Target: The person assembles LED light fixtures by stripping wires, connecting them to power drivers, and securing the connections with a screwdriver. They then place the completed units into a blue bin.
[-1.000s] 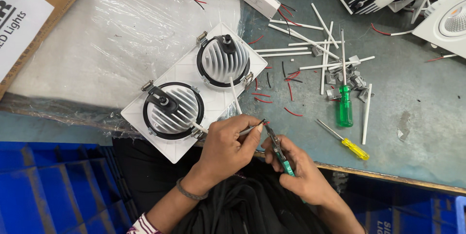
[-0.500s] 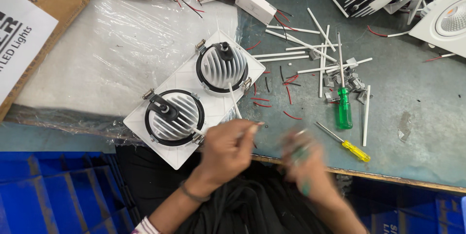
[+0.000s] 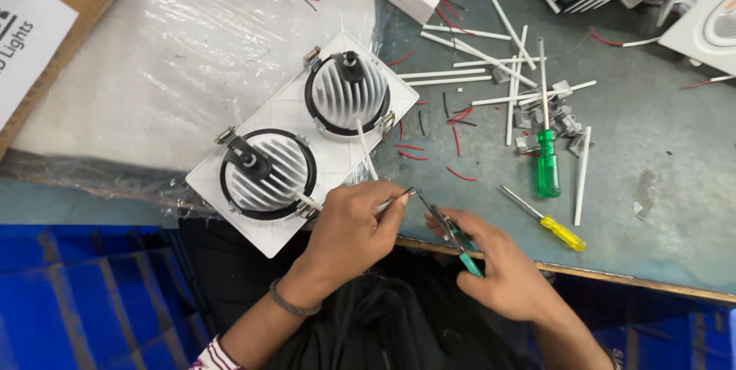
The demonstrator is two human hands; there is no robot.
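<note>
Right at the near edge of the bench, the left hand [image 3: 349, 224] pinches the end of a thin white-sleeved wire [image 3: 395, 200] between thumb and forefinger, its bare tip pointing toward three o'clock. The wire seems to lead back to the twin downlight fitting [image 3: 307, 136], a white plate with two finned heat sinks lying face down at about eleven o'clock from that hand. The right hand [image 3: 502, 266] is closed around the teal grips of a small pair of cutters [image 3: 452, 236]; the tool's nose points toward ten o'clock and sits just beside the wire tip, and whether it touches cannot be told.

To do this well, I judge the wire should be held taut and close to its end, so the blades meet only the sleeve and the tip does not bend away. A light squeeze would likely serve better than a hard one, as the strands look fine.

Outward, at one o'clock from the hands, lie a green-handled screwdriver [image 3: 547, 157] and, nearer three o'clock, a yellow-handled screwdriver [image 3: 548, 220], with white sleeve lengths [image 3: 460, 75] and short red wire offcuts [image 3: 460, 174] scattered between. Small metal clips [image 3: 552, 117] cluster by the green handle. Clear plastic sheet [image 3: 153, 78] covers the bench at ten o'clock, beside a cardboard box [image 3: 54, 25]. Nothing lies between the hands, though the fitting's corner crowds the left wrist.
</note>
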